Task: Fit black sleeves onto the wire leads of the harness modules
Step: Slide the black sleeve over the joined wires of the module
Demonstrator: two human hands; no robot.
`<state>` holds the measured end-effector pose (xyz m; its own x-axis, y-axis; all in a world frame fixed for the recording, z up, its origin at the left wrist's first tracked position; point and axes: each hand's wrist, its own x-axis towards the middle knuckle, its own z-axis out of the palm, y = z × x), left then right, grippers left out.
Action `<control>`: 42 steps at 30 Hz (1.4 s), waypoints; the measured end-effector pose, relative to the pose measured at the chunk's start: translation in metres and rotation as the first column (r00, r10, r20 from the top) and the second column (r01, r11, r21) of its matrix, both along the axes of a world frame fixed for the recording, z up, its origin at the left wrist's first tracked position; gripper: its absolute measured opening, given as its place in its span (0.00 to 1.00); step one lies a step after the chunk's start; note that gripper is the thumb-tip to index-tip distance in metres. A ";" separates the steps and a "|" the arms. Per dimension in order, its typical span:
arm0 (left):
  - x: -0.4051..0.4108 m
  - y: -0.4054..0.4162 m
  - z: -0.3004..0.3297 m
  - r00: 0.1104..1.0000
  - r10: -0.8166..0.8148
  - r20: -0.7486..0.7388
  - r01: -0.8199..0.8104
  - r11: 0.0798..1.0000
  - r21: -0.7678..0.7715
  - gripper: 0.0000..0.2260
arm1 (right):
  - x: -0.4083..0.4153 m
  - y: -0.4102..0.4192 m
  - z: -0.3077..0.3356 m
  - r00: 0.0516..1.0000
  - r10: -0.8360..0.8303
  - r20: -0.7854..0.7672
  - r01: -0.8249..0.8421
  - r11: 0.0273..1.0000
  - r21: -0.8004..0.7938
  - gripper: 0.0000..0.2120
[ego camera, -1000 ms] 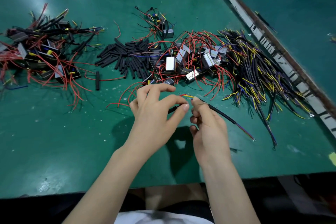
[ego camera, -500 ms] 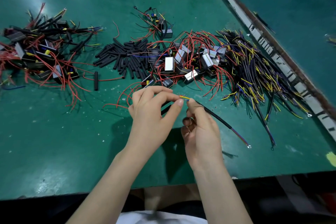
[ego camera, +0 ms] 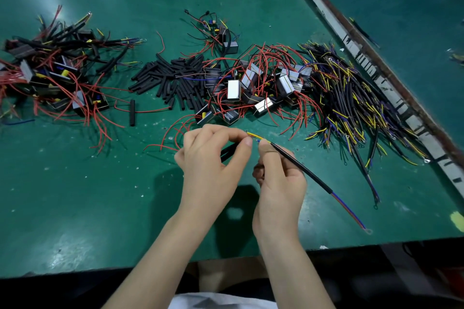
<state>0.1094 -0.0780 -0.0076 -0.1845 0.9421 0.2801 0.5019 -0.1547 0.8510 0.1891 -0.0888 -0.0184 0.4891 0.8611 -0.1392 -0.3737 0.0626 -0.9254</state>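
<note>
Green desk carries the work. Above it, near the module pile, a sleeved wire lead runs on a diagonal, its yellow and blue tips toward that pile and its ring terminal toward the near edge. Right hand grips it behind the tips; left hand pinches the tips, with a black sleeve under its fingers.
</note>
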 end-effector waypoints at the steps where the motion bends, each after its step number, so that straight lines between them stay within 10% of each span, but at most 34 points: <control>1: 0.000 0.000 0.000 1.000 0.001 0.002 -0.001 1.000 -0.002 0.01 | 0.000 0.000 0.000 1.000 0.003 -0.002 -0.003 1.000 0.001 0.10; 20: -0.004 -0.003 -0.001 1.000 -0.015 -0.003 0.015 0.991 0.135 0.03 | -0.001 0.002 0.007 0.989 0.022 -0.146 -0.031 0.998 -0.058 0.20; 32: 0.003 -0.005 -0.010 0.961 0.227 -0.161 -0.152 0.913 0.380 0.08 | -0.006 0.001 0.006 0.976 -0.095 0.196 0.086 0.995 0.054 0.04; 37: -0.006 0.001 -0.003 0.986 0.045 -0.161 -0.007 0.973 0.232 0.08 | 0.008 0.007 0.003 0.833 -0.076 0.547 0.015 0.993 0.116 0.09; 42: -0.026 0.018 0.009 0.954 -0.291 0.069 0.295 0.954 -0.055 0.04 | 0.052 0.020 0.003 0.496 0.099 0.863 -0.546 0.808 0.221 0.09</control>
